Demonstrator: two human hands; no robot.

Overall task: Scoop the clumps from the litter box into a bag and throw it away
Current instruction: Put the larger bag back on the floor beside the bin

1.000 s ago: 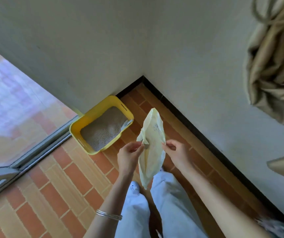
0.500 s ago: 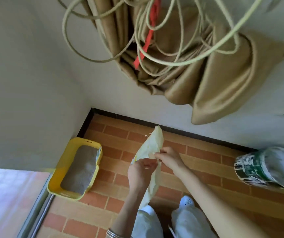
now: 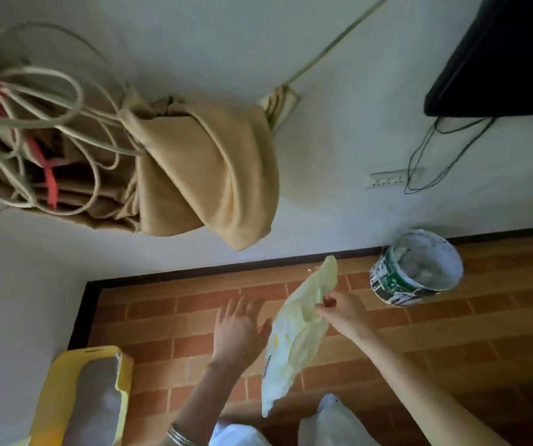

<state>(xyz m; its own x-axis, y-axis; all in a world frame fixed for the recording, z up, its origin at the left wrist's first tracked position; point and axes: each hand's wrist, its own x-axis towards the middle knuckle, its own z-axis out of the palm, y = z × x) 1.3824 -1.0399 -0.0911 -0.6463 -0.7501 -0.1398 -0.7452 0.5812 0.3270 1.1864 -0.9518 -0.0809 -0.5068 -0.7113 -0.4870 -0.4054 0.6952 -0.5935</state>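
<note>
Right hand (image 3: 344, 312) pinches bag (image 3: 294, 336) — left hand (image 3: 237, 329) spread beside.

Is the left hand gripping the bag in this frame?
No, the left hand is open with fingers spread beside the bag, which only the right hand pinches.

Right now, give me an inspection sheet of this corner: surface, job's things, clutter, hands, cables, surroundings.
Surface: brick-pattern tiled floor.
Job's things: yellow litter box by the left wall, grey litter inside; pale plastic bag held up; no scoop seen.
Clutter: paint-smeared bucket on the floor by the wall.
Hands: right hand pinches the bag's upper edge; left hand open beside it, holding nothing.
Cables: pale cord coiled over the tan curtain; thin dark wires hanging by a socket strip.
Surroundings: white wall; tan curtain knotted up; black panel top right.
</note>
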